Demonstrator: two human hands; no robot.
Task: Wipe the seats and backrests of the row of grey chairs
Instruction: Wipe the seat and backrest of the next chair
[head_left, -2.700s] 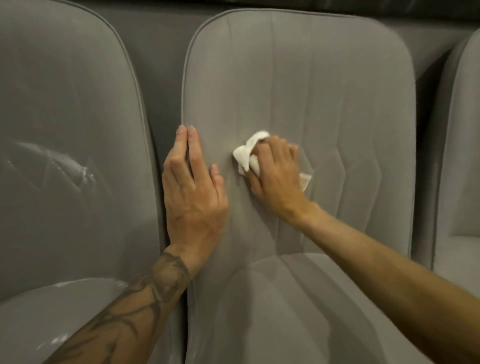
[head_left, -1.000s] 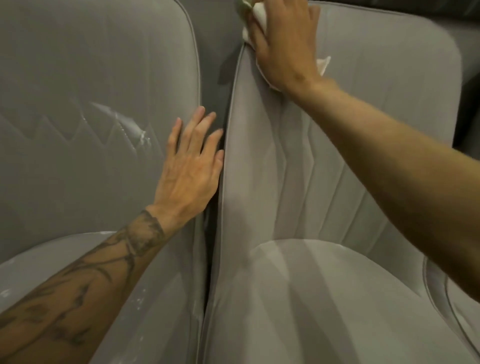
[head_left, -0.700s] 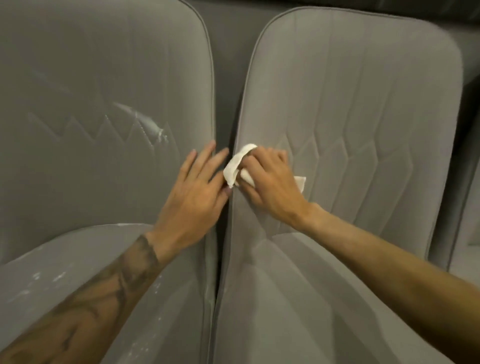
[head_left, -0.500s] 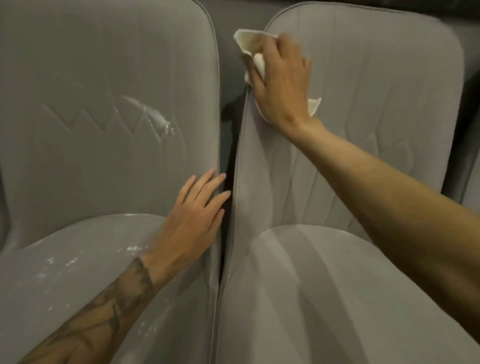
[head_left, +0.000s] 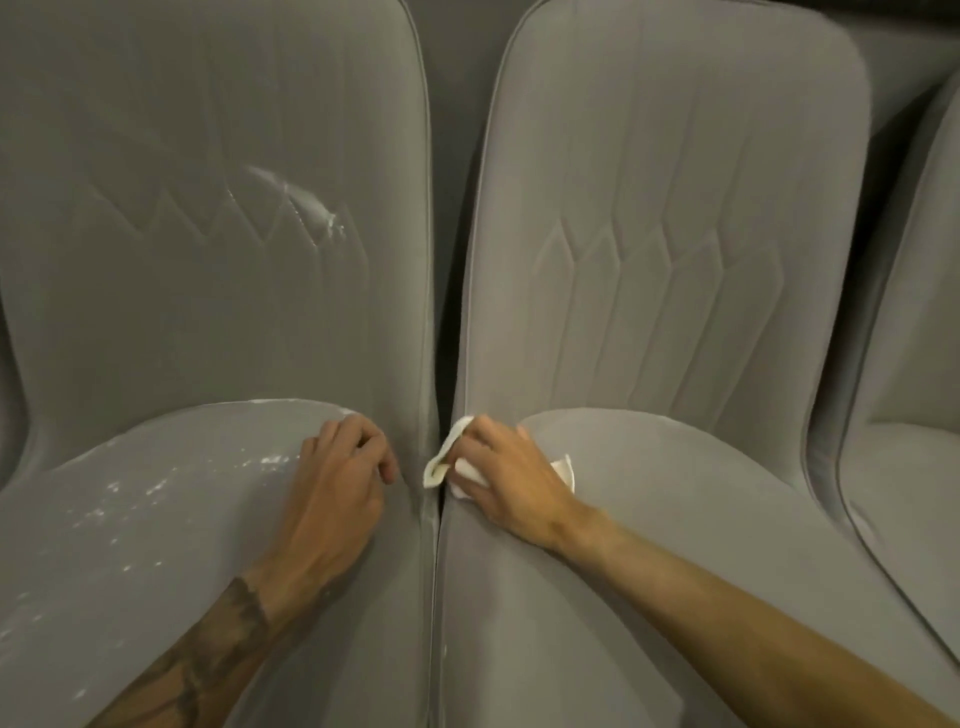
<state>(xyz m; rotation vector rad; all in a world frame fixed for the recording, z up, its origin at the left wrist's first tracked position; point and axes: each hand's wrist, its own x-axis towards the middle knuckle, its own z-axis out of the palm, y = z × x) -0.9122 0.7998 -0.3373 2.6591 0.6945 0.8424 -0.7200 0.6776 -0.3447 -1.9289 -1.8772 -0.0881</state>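
Two grey upholstered chairs stand side by side in the head view. The middle chair (head_left: 675, 234) has a quilted backrest. My right hand (head_left: 511, 478) presses a crumpled white cloth (head_left: 441, 460) against that chair's left edge, where the seat meets the backrest. My left hand (head_left: 337, 483) rests on the right side of the left chair (head_left: 208, 260), fingers loosely curled, holding nothing. White streaks and specks mark the left chair's backrest and seat. Most of the cloth is hidden under my right hand.
A third grey chair (head_left: 909, 415) shows partly at the right edge. A narrow dark gap (head_left: 447, 312) runs between the left and middle chairs. A grey surface lies behind the backrests.
My right hand has slid the cloth from the top left of the middle backrest down its left edge to seat level. My left hand dropped lower and its fingers curled.
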